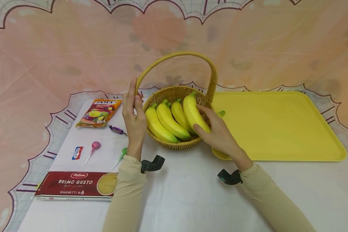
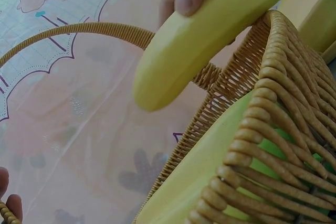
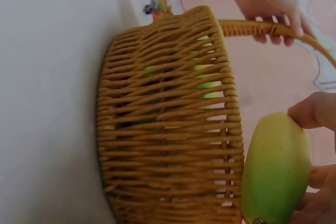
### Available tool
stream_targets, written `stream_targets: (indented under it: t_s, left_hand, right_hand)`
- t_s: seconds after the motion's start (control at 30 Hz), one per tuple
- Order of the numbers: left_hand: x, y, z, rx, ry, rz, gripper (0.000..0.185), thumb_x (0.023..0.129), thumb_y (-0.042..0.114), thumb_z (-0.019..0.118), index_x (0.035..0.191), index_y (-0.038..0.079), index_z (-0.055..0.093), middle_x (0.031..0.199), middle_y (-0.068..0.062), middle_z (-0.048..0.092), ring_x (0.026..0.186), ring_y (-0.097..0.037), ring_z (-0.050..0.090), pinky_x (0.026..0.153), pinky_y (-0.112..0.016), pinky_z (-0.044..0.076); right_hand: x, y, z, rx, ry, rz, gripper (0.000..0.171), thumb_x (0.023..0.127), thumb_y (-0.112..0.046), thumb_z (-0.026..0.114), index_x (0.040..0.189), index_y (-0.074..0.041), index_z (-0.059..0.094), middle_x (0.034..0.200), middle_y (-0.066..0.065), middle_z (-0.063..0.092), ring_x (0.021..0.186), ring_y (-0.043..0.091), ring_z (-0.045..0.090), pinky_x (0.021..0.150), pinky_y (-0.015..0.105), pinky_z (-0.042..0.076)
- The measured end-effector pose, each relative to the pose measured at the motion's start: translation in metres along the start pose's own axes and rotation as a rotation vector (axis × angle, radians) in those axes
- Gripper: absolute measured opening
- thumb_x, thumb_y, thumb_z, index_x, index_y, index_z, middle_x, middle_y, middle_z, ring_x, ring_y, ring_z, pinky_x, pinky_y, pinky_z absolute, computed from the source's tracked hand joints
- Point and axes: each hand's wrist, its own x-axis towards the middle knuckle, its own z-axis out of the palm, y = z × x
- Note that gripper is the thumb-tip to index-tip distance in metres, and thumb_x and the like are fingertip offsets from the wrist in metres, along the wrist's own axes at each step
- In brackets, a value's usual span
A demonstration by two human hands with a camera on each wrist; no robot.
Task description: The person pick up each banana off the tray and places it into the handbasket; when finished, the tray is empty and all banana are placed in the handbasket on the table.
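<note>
A wicker basket [image 1: 174, 93] with a tall hoop handle [image 1: 179, 54] stands on the white table and holds three bananas [image 1: 162, 122]. My left hand [image 1: 134, 103] grips the handle at its left foot; the right wrist view shows its fingers [image 3: 265, 3] curled over the handle [image 3: 247, 27]. Over the basket's right side, my right hand [image 1: 210, 124] holds another yellow banana [image 1: 192, 112]. This banana [image 2: 205, 40] hangs above the rim [image 2: 273, 103] in the left wrist view. Its greenish end [image 3: 275, 166] lies beside the basket wall [image 3: 168, 129].
A large yellow tray [image 1: 278, 125] lies right of the basket. To the left are a candy bag [image 1: 100, 112], a wrapped sweet [image 1: 117, 130], two lollipops [image 1: 93, 148], a small packet [image 1: 77, 152] and a spaghetti pack [image 1: 78, 185]. A patterned cloth hangs behind.
</note>
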Motion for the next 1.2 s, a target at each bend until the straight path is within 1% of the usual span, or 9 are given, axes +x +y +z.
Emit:
stream_targets:
  t_s: [0.07,0.2,0.27,0.43,0.5,0.73,0.97,1.1,1.2]
  left_hand:
    - [0.0,0.0,0.001,-0.004,-0.002,0.005,0.039,0.101,0.014,0.041,0.14,0.017,0.048,0.089,0.017,0.04,0.08,-0.01,0.038,0.071,-0.024,0.032]
    - [0.001,0.0,0.002,-0.007,-0.008,0.016,0.039,0.101,0.013,0.04,0.14,0.017,0.048,0.09,0.015,0.041,0.081,-0.01,0.039,0.072,-0.024,0.033]
    - [0.001,0.0,0.002,-0.01,-0.01,0.021,0.039,0.101,0.013,0.04,0.139,0.016,0.048,0.09,0.01,0.043,0.081,-0.01,0.039,0.072,-0.024,0.033]
    - [0.001,-0.001,0.003,-0.006,-0.014,0.027,0.039,0.101,0.013,0.04,0.139,0.015,0.048,0.09,-0.008,0.046,0.082,-0.01,0.04,0.073,-0.024,0.034]
    - [0.001,-0.001,0.003,-0.002,-0.012,0.023,0.039,0.101,0.013,0.04,0.14,0.015,0.047,0.09,-0.011,0.046,0.082,-0.01,0.04,0.074,-0.024,0.034]
    - [0.0,0.001,0.002,-0.002,-0.009,0.023,0.039,0.101,0.011,0.04,0.139,0.014,0.047,0.09,-0.01,0.046,0.082,-0.01,0.04,0.073,-0.024,0.033]
    - [0.001,0.003,0.001,-0.001,-0.005,0.015,0.039,0.101,0.012,0.04,0.139,0.014,0.048,0.089,-0.006,0.046,0.082,-0.01,0.039,0.073,-0.024,0.033]
    - [0.002,0.003,0.001,0.007,-0.006,0.007,0.039,0.101,0.013,0.04,0.14,0.016,0.048,0.089,-0.004,0.046,0.081,-0.01,0.039,0.072,-0.024,0.033]
    - [0.002,0.002,0.0,0.008,-0.006,0.005,0.039,0.101,0.013,0.04,0.14,0.016,0.048,0.089,-0.006,0.046,0.081,-0.01,0.039,0.072,-0.024,0.033]
  right_hand:
    - [0.006,-0.003,0.002,-0.02,-0.01,0.005,0.063,0.091,-0.034,0.059,0.146,-0.019,0.033,0.138,0.003,0.047,0.121,0.019,0.047,0.1,0.042,0.04]
    - [0.018,-0.005,0.006,-0.042,-0.031,0.013,0.06,0.091,-0.034,0.058,0.144,-0.018,0.037,0.138,0.002,0.048,0.121,0.018,0.048,0.099,0.04,0.041]
    - [0.024,-0.006,0.009,-0.059,-0.044,0.01,0.059,0.09,-0.033,0.057,0.143,-0.017,0.038,0.137,0.002,0.049,0.12,0.018,0.049,0.099,0.04,0.042]
    - [0.037,-0.005,0.016,-0.093,-0.065,0.007,0.058,0.09,-0.033,0.056,0.141,-0.014,0.04,0.135,0.004,0.05,0.119,0.019,0.05,0.099,0.04,0.042]
    - [0.042,-0.004,0.019,-0.103,-0.072,0.014,0.057,0.09,-0.034,0.055,0.141,-0.013,0.04,0.135,0.005,0.051,0.119,0.02,0.05,0.099,0.04,0.042]
    - [0.054,0.003,0.029,-0.151,-0.121,0.023,0.058,0.091,-0.033,0.057,0.141,-0.009,0.04,0.138,0.01,0.049,0.126,0.025,0.048,0.104,0.041,0.039]
    - [0.059,0.004,0.034,-0.172,-0.154,-0.001,0.058,0.091,-0.034,0.059,0.139,-0.008,0.041,0.132,0.011,0.053,0.117,0.025,0.053,0.099,0.041,0.043]
    - [0.059,0.003,0.033,-0.147,-0.167,-0.015,0.054,0.092,-0.035,0.057,0.138,-0.009,0.043,0.131,0.01,0.053,0.116,0.025,0.054,0.098,0.041,0.044]
    - [0.057,0.004,0.03,-0.097,-0.138,-0.021,0.051,0.094,-0.034,0.055,0.137,-0.009,0.045,0.129,0.009,0.055,0.115,0.025,0.054,0.096,0.041,0.044]
